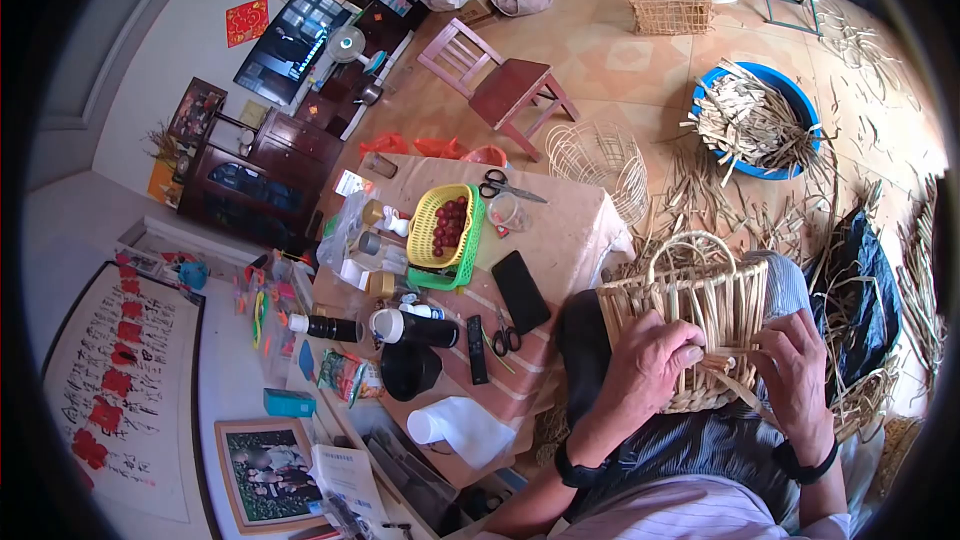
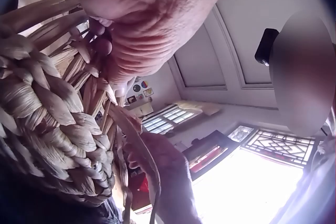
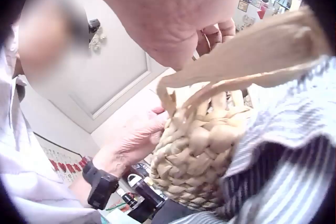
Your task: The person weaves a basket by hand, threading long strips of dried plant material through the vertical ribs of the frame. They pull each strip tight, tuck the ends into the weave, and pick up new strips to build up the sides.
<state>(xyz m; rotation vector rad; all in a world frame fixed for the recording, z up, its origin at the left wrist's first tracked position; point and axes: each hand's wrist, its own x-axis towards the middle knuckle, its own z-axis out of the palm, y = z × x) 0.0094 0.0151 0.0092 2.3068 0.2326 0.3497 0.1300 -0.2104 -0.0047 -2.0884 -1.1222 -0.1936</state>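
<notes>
Straw basket (image 1: 690, 325) sits half-woven on the lap, both hands on its near wall. Left hand (image 1: 650, 365) grips the weave; right hand (image 1: 795, 370) pinches a loose strip (image 1: 735, 380). Looks mid-weave; next that strip probably needs tucking between uprights. Table (image 1: 570, 225) is beyond.

The lower part of the woven basket (image 1: 690, 325) lies behind both hands, the left hand (image 1: 645, 365) and the right hand (image 1: 800, 375), so where its loose strips end below the fingers cannot be told. In the right wrist view a soft blur covers the area above and left of the basket. Left of the basket, the desk (image 1: 560, 230) runs out of sight under the person's arm, and the labels on its bottles are too small to read.
</notes>
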